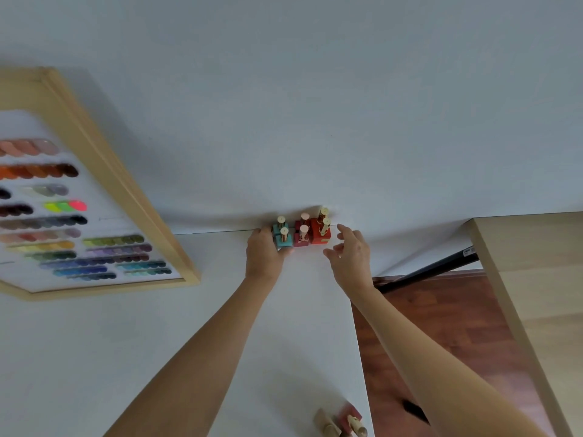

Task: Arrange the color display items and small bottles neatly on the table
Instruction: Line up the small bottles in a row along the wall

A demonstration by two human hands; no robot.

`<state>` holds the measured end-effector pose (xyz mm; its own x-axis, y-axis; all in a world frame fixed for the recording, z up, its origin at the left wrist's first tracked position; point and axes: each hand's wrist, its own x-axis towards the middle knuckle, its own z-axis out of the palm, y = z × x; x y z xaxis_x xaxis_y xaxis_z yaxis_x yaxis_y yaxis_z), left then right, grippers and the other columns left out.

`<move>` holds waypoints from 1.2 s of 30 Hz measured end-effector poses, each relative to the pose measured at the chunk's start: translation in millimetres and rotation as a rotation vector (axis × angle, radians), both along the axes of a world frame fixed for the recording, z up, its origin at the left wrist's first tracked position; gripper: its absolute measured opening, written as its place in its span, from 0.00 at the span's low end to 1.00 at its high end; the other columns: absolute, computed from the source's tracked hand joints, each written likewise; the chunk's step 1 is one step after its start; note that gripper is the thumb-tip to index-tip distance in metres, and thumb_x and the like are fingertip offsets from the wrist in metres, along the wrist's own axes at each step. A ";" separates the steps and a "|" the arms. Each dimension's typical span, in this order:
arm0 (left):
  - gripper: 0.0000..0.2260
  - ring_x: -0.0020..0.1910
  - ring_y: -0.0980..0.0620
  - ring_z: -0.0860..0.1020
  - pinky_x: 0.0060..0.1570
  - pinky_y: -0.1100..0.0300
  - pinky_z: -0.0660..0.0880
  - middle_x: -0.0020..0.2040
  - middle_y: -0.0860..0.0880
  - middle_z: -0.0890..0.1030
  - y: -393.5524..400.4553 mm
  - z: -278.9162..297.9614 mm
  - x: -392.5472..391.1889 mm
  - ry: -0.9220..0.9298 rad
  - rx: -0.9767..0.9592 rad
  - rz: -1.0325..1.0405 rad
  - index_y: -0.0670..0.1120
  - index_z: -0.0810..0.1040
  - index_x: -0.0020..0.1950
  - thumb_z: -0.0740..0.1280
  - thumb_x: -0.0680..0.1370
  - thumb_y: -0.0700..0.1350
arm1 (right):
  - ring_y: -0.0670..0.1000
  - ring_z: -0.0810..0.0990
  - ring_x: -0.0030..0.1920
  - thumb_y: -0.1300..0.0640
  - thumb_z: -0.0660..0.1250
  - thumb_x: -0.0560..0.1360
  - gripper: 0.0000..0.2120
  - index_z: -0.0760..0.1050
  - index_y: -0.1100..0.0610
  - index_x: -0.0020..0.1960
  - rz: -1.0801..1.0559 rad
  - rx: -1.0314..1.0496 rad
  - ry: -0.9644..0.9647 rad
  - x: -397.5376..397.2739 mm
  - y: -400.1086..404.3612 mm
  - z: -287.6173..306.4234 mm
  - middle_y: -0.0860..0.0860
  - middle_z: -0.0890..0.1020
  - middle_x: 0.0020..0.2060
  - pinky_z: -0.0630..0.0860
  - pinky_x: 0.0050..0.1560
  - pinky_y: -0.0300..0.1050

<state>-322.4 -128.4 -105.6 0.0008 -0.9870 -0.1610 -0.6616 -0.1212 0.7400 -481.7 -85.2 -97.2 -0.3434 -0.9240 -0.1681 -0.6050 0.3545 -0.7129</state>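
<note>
Several small bottles with gold caps stand in a tight cluster at the far edge of the white table (189, 326), against the wall: teal bottles (281, 236) on the left, dark pink bottles (301, 238) in the middle, red bottles (320, 233) on the right. My left hand (263, 253) rests against the left side of the teal bottles, fingers curled around the front one. My right hand (350, 253) hovers just right of the red bottles, fingers spread, touching nothing. A wood-framed colour display board (79, 216) with rows of colour swatches leans at the left.
More small bottles (342, 421), one dark pink with gold caps, lie near the table's front right corner. To the right the table ends; a wooden floor (441, 326), a black bar (435, 268) and a light wooden table (536, 279) lie beyond.
</note>
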 end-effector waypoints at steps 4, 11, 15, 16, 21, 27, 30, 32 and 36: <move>0.17 0.49 0.44 0.80 0.50 0.53 0.78 0.49 0.41 0.83 -0.7 -6.6 -7.7 0.029 -0.042 0.009 0.40 0.80 0.52 0.78 0.67 0.42 | 0.51 0.78 0.44 0.65 0.69 0.73 0.20 0.72 0.60 0.63 0.033 0.003 -0.006 2.0 -13.4 -5.6 0.55 0.75 0.51 0.74 0.52 0.42; 0.16 0.46 0.45 0.80 0.46 0.56 0.76 0.47 0.41 0.83 -5.0 -16.0 -16.3 0.032 -0.046 0.044 0.39 0.81 0.50 0.78 0.67 0.44 | 0.52 0.73 0.38 0.62 0.69 0.73 0.03 0.78 0.60 0.46 0.044 -0.077 0.063 3.2 -22.6 -20.3 0.53 0.73 0.39 0.65 0.39 0.36; 0.15 0.45 0.44 0.78 0.43 0.59 0.71 0.46 0.41 0.81 -4.0 -17.1 -16.8 0.019 -0.044 0.059 0.40 0.80 0.49 0.78 0.67 0.44 | 0.50 0.69 0.36 0.63 0.68 0.73 0.01 0.78 0.61 0.44 0.055 -0.091 0.088 0.6 -23.3 -26.1 0.53 0.73 0.36 0.63 0.34 0.30; 0.14 0.45 0.44 0.78 0.42 0.59 0.70 0.46 0.41 0.81 -4.2 -17.0 -16.6 0.015 -0.039 0.056 0.40 0.80 0.49 0.78 0.67 0.44 | 0.50 0.69 0.36 0.63 0.68 0.73 0.01 0.78 0.61 0.44 0.059 -0.095 0.087 0.2 -22.9 -26.6 0.54 0.73 0.36 0.64 0.34 0.29; 0.19 0.47 0.43 0.79 0.47 0.55 0.75 0.47 0.40 0.81 -1.9 -12.8 -12.2 -0.035 0.012 -0.004 0.38 0.79 0.50 0.78 0.66 0.46 | 0.53 0.76 0.41 0.64 0.68 0.74 0.11 0.75 0.61 0.55 0.068 -0.033 0.047 -1.9 -14.1 -19.9 0.56 0.76 0.45 0.71 0.46 0.40; 0.26 0.45 0.45 0.78 0.48 0.55 0.76 0.53 0.40 0.76 47.1 -5.3 15.1 -0.083 0.084 -0.068 0.38 0.72 0.60 0.76 0.69 0.48 | 0.47 0.77 0.40 0.63 0.69 0.74 0.23 0.68 0.60 0.68 0.103 -0.004 0.035 -19.1 44.1 -0.2 0.56 0.76 0.55 0.71 0.50 0.37; 0.25 0.42 0.50 0.77 0.46 0.61 0.74 0.53 0.43 0.76 92.2 3.2 30.2 -0.059 0.111 -0.190 0.40 0.73 0.64 0.74 0.71 0.47 | 0.46 0.78 0.39 0.64 0.69 0.73 0.20 0.72 0.58 0.64 0.111 -0.016 0.046 -32.5 91.1 10.2 0.55 0.78 0.54 0.74 0.50 0.38; 0.20 0.40 0.51 0.77 0.45 0.61 0.75 0.52 0.44 0.77 126.4 11.3 38.1 -0.022 0.129 -0.258 0.41 0.75 0.61 0.74 0.71 0.45 | 0.47 0.80 0.42 0.65 0.69 0.73 0.17 0.76 0.58 0.61 0.112 -0.017 0.045 -40.2 127.2 16.1 0.54 0.80 0.51 0.77 0.53 0.41; 0.12 0.41 0.53 0.79 0.45 0.65 0.75 0.51 0.47 0.79 194.6 28.0 47.9 0.018 0.126 -0.377 0.44 0.78 0.55 0.73 0.73 0.42 | 0.46 0.81 0.44 0.66 0.68 0.72 0.12 0.80 0.56 0.54 0.130 0.025 0.029 -47.6 196.7 25.3 0.51 0.83 0.45 0.78 0.52 0.40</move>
